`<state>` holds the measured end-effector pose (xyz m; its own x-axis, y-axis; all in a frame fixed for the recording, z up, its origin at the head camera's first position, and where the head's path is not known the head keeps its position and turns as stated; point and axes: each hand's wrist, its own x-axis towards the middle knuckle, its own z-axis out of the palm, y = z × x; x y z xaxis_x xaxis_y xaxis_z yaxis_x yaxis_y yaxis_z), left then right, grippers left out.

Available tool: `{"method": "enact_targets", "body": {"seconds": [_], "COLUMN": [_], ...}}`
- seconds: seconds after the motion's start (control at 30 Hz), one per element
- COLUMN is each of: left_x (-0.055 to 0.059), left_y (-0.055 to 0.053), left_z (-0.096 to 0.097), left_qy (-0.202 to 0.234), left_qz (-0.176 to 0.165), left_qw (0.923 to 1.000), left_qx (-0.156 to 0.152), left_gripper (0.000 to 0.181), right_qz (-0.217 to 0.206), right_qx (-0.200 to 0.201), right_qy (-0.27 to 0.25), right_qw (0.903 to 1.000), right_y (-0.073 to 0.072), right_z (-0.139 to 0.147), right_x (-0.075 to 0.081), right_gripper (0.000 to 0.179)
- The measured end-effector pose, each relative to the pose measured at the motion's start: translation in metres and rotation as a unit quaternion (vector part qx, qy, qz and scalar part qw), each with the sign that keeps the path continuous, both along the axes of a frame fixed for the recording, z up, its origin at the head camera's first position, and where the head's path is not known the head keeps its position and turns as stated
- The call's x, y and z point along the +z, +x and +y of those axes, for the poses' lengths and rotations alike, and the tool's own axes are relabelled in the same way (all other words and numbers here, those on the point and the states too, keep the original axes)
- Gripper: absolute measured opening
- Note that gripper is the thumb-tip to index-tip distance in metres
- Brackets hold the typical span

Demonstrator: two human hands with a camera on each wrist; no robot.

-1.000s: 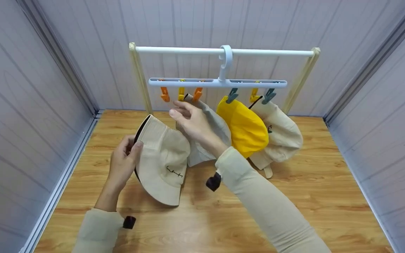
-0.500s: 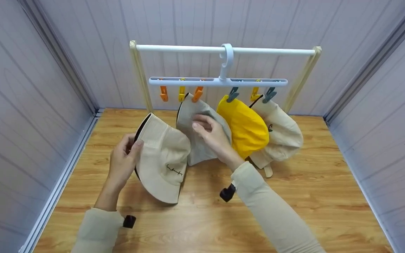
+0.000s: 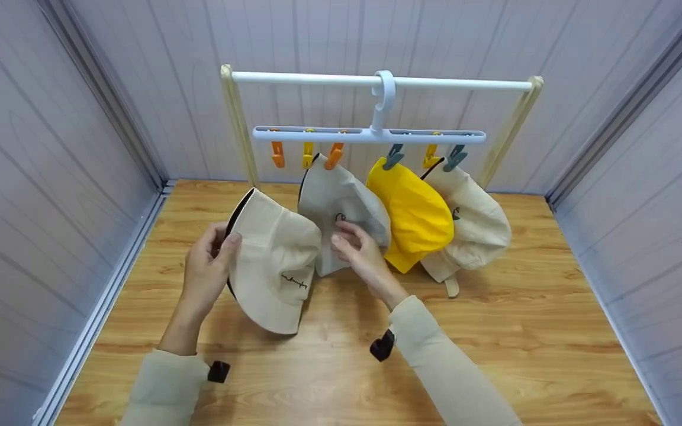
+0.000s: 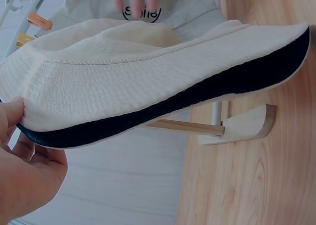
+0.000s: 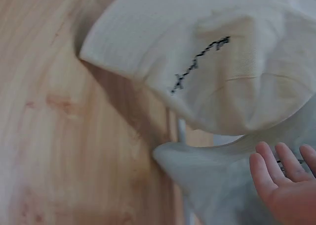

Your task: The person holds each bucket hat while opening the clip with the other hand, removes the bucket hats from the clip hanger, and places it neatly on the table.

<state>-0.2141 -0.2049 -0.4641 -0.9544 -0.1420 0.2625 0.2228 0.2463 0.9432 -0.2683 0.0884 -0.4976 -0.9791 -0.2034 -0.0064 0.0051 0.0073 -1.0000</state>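
My left hand (image 3: 206, 266) pinches the brim of a cream bucket hat (image 3: 270, 248), thumb on the outer cloth and fingers on the dark lining side. Black stitched lettering marks the hat's crown, seen close in the right wrist view. In front of a grey bucket hat (image 3: 341, 189) is my right hand (image 3: 364, 254), its fingers loosely bent and nothing held. Whether it touches the grey cloth I cannot tell. An orange clip (image 3: 334, 156) grips the grey hat's brim. To the left hang a yellow clip (image 3: 308, 155) and another orange clip (image 3: 277, 155), both without a hat.
A pale blue hanger (image 3: 370, 135) hooks over a white rod (image 3: 305, 78) on wooden posts. A yellow hat (image 3: 412, 216) and a cream hat (image 3: 477, 231) hang from its clips on the right. Panel walls (image 3: 80, 148) enclose the wooden floor (image 3: 524, 331).
My right hand has drawn down and back from near the left-hand clips to the front of the grey hat. My left hand keeps its grip, and the cream hat has barely moved.
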Motion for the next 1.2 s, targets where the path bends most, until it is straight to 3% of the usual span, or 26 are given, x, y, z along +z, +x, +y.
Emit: {"method": "enact_targets", "body": {"seconds": [0.3, 0.53, 0.9, 1.2], "left_x": [0.0, -0.001, -0.005, -0.008], "left_y": [0.002, 0.004, 0.006, 0.006], "left_z": [0.0, 0.0, -0.001, -0.003], "left_qy": [0.003, 0.007, 0.022, 0.061], "left_qz": [0.005, 0.009, 0.009, 0.019], "left_qw": [1.0, 0.9999, 0.9996, 0.9977], "left_qx": [-0.001, 0.0, 0.011, 0.024], "left_gripper": [0.025, 0.026, 0.027, 0.027], "right_qz": [-0.036, -0.084, -0.169, -0.159], "right_qx": [-0.027, -0.01, 0.008, 0.002], "right_qy": [0.008, -0.016, -0.082, -0.106], "right_qw": [0.9989, 0.9963, 0.9823, 0.9816], "right_y": [0.01, 0.022, 0.03, 0.032], "right_z": [-0.013, -0.027, -0.039, -0.042], "right_x": [-0.044, -0.066, -0.075, -0.076], "right_gripper": [0.048, 0.054, 0.061, 0.054]}}
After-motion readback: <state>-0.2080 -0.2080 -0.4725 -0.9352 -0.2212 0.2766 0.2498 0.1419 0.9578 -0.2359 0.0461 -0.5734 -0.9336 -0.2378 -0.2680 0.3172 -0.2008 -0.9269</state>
